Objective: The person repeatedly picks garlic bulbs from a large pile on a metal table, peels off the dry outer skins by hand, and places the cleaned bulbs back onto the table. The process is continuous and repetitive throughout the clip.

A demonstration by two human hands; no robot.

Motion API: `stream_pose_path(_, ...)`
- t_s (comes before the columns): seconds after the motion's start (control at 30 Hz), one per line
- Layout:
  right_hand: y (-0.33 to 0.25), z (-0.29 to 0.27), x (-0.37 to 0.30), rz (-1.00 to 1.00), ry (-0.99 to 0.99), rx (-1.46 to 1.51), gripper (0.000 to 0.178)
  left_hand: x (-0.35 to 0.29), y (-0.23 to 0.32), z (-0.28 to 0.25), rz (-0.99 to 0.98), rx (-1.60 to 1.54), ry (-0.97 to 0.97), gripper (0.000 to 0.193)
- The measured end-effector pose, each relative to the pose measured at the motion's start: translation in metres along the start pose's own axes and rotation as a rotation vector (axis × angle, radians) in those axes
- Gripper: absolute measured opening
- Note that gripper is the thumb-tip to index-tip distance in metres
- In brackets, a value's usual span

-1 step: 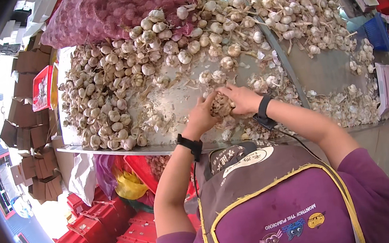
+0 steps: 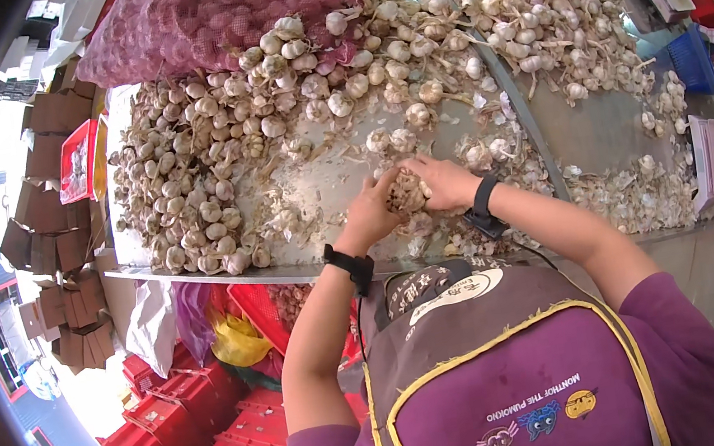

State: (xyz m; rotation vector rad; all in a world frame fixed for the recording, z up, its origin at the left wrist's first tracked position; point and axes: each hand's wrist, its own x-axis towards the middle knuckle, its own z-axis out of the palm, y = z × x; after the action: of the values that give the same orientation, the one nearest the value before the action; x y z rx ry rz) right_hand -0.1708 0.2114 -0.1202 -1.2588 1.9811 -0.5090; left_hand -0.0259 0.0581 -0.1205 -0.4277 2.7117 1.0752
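Observation:
My left hand [image 2: 369,214] and my right hand [image 2: 444,180] meet over the front of a metal table [image 2: 582,136]. Between them they grip one garlic bulb [image 2: 407,190], fingers of both hands curled around it. Each wrist carries a black band. Loose papery skins and single bulbs lie right under the hands. A large heap of garlic bulbs [image 2: 213,170] spreads to the left and along the back of the table.
A red mesh sack [image 2: 227,13] full of garlic lies at the back left. Red crates [image 2: 194,428] are stacked below the table's front edge, beside a yellow bag [image 2: 237,342]. A blue basket [image 2: 699,61] stands at the right, cardboard boxes [image 2: 46,221] at the left.

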Motion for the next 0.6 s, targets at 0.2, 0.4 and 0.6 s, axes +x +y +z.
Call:
stream_pose_path(0.2,-0.013,0.011,0.006,-0.029,-0.035,0.445,0.074,-0.007,-0.009,-0.006,-0.136,-0.406,-0.057,0.071)
stream_pose_path(0.4,-0.088,-0.007,0.017,-0.158,-0.1,0.479,0.073,-0.064,0.017,-0.077,-0.353,-0.684,-0.004,0.065)
stream_pose_path(0.6,-0.24,0.061,0.032,-0.788,-0.232,0.649,0.097,-0.228,-0.045,-0.134,-0.402,-0.712,0.335,0.077)
